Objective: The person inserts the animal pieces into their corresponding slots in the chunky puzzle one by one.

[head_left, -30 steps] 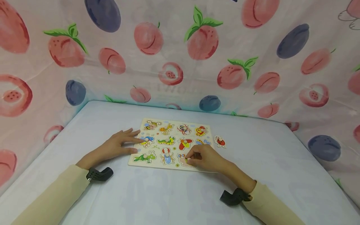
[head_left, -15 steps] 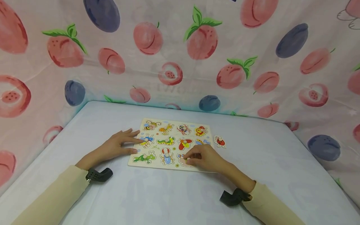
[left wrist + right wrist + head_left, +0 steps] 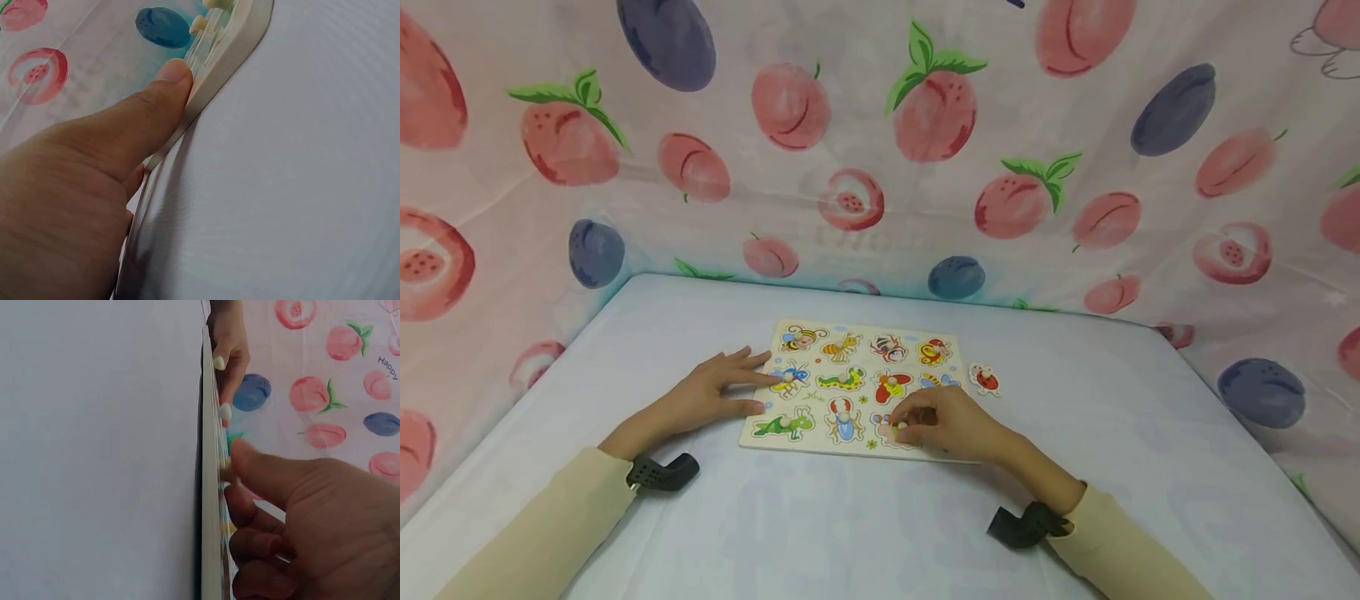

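Observation:
A wooden peg puzzle board [image 3: 760,442] with several insect pieces lies flat on the white table. My left hand [image 3: 715,390] rests on its left edge with fingers extended; in the left wrist view the thumb [image 3: 150,112] presses against the board's side. At the lower right of the board, my right hand [image 3: 951,421] pinches the small knob [image 3: 227,472] of a pinkish puzzle piece [image 3: 886,432] between thumb and index finger. Most of that piece is hidden under the hand, and whether it sits fully flush cannot be told.
A ladybug piece [image 3: 986,380] lies loose on the table, just right of the board. The white tabletop [image 3: 820,533] extends in front and to both sides. A fruit-printed cloth [image 3: 865,133] hangs behind and beside the table. Each wrist wears a black camera mount [image 3: 662,472].

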A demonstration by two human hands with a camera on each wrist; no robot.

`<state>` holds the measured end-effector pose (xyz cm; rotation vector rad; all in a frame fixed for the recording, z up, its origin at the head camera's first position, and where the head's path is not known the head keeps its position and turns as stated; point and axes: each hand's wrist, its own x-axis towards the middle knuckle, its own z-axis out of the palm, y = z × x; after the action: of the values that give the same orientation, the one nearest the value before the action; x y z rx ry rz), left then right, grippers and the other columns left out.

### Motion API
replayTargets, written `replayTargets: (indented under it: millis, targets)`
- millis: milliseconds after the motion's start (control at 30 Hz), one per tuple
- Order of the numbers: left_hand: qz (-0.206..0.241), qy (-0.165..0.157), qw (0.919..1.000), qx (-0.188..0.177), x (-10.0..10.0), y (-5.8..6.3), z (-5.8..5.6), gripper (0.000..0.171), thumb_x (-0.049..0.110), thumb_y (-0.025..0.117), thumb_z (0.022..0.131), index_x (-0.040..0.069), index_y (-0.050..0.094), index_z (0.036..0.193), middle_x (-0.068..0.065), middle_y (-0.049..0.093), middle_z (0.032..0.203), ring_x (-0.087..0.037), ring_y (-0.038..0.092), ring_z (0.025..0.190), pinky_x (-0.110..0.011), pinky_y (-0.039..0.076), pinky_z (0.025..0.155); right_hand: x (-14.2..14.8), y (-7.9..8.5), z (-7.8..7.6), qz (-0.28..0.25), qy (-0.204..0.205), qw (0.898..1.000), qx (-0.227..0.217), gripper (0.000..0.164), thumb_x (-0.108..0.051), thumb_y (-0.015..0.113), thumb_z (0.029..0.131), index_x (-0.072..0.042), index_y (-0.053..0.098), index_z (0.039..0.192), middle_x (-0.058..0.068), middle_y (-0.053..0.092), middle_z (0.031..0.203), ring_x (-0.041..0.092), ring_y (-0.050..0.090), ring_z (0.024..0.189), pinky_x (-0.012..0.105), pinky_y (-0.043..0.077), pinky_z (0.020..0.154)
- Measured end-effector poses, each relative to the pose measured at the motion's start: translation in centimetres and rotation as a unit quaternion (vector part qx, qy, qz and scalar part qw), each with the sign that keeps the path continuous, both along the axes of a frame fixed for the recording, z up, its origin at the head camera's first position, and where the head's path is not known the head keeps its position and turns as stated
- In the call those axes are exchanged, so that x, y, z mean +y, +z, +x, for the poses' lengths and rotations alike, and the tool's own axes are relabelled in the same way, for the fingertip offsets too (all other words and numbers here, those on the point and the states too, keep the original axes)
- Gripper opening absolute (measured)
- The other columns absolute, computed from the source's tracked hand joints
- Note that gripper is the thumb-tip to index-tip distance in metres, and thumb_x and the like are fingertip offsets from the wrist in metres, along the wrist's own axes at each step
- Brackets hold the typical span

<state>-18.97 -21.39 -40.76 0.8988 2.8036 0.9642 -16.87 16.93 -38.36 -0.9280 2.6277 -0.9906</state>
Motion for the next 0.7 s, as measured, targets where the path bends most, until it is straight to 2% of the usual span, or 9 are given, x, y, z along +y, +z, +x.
replayTargets:
  millis: [200,400,600,700]
  targets:
    - [0.0,-0.004,0.9999,0.011,0.0,0.1,0.0,0.047,0.045,0.069,0.084,0.027,0.064,0.127,-0.008,0.041,0.148,-0.039,0.019,0.141,-0.061,0.009,0.11,0.7,1.1,-0.2,-0.006,-0.011,1.0,0.011,0.013,-0.029,0.073,0.086,-0.026,0.072,0.099,-0.01,0.061,0.076,0.011,0.048,0.061,0.022,0.038,0.048]
    - [0.003,-0.001,1.0,0.001,0.1,0.3,0.0,0.046,0.045,0.07,0.084,0.028,0.064,0.127,-0.007,0.04,0.148,-0.039,0.018,0.141,-0.061,0.008,0.111,1.5,2.2,-0.5,-0.004,-0.028,0.999,0.02,0.009,-0.027,0.072,0.087,-0.022,0.073,0.095,-0.008,0.061,0.076,0.014,0.05,0.061,0.023,0.039,0.048]
    - [0.004,0.002,1.0,-0.005,0.1,0.3,0.1,0.047,0.045,0.07,0.084,0.028,0.064,0.127,-0.006,0.04,0.149,-0.038,0.019,0.141,-0.06,0.008,0.111,3.0,2.7,-1.4,0.0,-0.058,0.998,0.039,0.011,-0.023,0.072,0.087,-0.016,0.073,0.095,-0.007,0.062,0.078,0.016,0.053,0.067,0.025,0.045,0.055]
    - [0.006,0.002,1.0,-0.003,0.0,0.1,0.1,0.047,0.045,0.069,0.084,0.028,0.064,0.127,-0.005,0.04,0.149,-0.037,0.019,0.142,-0.06,0.008,0.111,3.9,2.8,-1.9,0.005,-0.08,0.996,0.049,0.009,-0.021,0.072,0.087,-0.017,0.073,0.095,-0.008,0.063,0.082,0.016,0.054,0.072,0.026,0.046,0.059]
